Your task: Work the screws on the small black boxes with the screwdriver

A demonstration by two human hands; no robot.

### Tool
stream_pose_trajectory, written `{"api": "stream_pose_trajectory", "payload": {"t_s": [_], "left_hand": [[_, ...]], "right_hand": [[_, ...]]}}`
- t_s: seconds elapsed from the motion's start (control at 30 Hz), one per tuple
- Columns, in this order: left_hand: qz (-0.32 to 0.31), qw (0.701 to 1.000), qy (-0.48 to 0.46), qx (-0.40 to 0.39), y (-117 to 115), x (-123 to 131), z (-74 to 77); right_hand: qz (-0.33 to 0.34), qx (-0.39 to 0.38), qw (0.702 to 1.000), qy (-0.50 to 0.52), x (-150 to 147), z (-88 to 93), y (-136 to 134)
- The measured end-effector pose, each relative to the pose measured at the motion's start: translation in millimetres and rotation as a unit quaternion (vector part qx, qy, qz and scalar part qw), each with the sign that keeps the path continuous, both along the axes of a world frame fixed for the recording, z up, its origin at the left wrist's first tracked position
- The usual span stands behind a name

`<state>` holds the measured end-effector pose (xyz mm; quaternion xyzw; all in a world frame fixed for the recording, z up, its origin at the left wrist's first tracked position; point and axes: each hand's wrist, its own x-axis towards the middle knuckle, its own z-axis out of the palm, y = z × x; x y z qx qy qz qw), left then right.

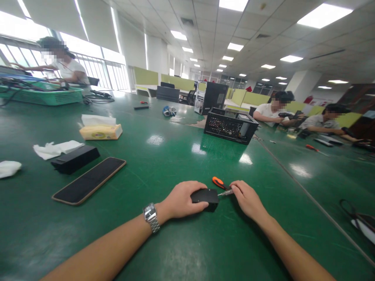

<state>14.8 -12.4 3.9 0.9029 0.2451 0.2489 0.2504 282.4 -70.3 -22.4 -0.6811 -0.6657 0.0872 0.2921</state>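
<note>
My left hand (182, 200) lies curled over a small black box (206, 196) on the green table (164, 156), pressing it down. My right hand (247, 199) is closed around the metal shaft of a screwdriver (221, 185) with an orange and black handle. The shaft points at the right end of the box, and the handle sticks out up and to the left, beyond the box. A metal watch (151, 217) sits on my left wrist.
To the left lie a long black panel with a tan rim (89, 180), a black box (74, 159), crumpled tissues (57, 148) and a tissue pack (101, 130). A black computer case (230, 125) stands behind. Other people sit at the far left and right. Cables (359, 220) lie at the right edge.
</note>
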Motion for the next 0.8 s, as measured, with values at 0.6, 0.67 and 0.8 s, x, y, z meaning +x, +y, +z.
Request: {"api": "stream_pose_trajectory", "payload": {"t_s": [0.6, 0.67, 0.8], "left_hand": [[0.001, 1.0, 0.003, 0.004, -1, 0, 0.4], [0.006, 1.0, 0.001, 0.003, -2, 1, 0.3], [0.022, 1.0, -0.005, -0.009, -3, 2, -0.9]], "right_hand": [[-0.076, 0.053, 0.996, -0.013, 0, 11.0, -3], [-0.07, 0.045, 0.996, -0.013, -3, 10.7, -5], [-0.082, 0.02, 0.995, -0.044, -24, 13.6, -13]]}}
